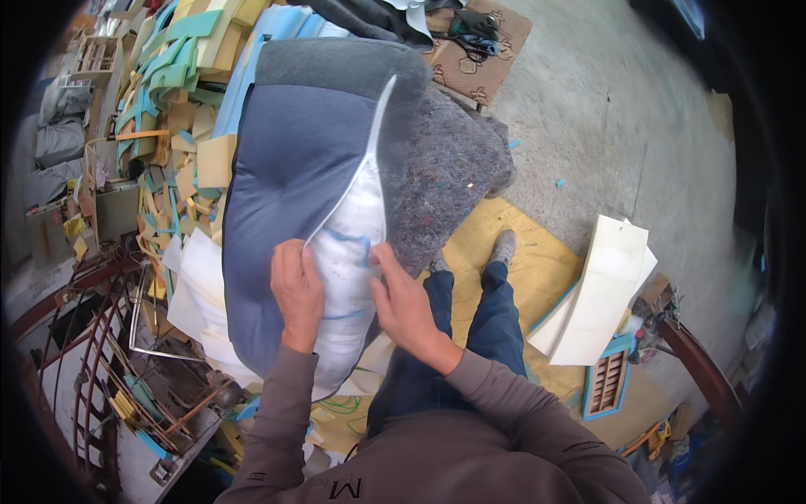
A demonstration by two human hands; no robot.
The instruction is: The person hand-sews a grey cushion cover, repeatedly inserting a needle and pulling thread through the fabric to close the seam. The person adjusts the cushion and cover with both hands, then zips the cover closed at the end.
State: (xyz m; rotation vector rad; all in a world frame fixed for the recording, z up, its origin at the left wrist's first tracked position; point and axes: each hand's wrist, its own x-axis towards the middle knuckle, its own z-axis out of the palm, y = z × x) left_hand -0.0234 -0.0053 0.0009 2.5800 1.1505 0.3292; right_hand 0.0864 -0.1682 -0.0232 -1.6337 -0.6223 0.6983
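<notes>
A large dark blue-grey cushion cover lies in front of me, its long zipper parted over the lower half. White wrapped filling with blue streaks shows through the gap. My left hand is closed on the left zipper edge of the cover, thumb toward the gap. Across the opening, my right hand pinches the cover's right edge between thumb and fingers. Toward the far end the zipper's two edges come together.
Heaped foam offcuts lie at the left. Grey felt sits beyond the cushion's right side. Off-white foam slabs and a blue-framed slatted piece are at the right. I stand on a yellowish sheet. Scissors rest on patterned fabric.
</notes>
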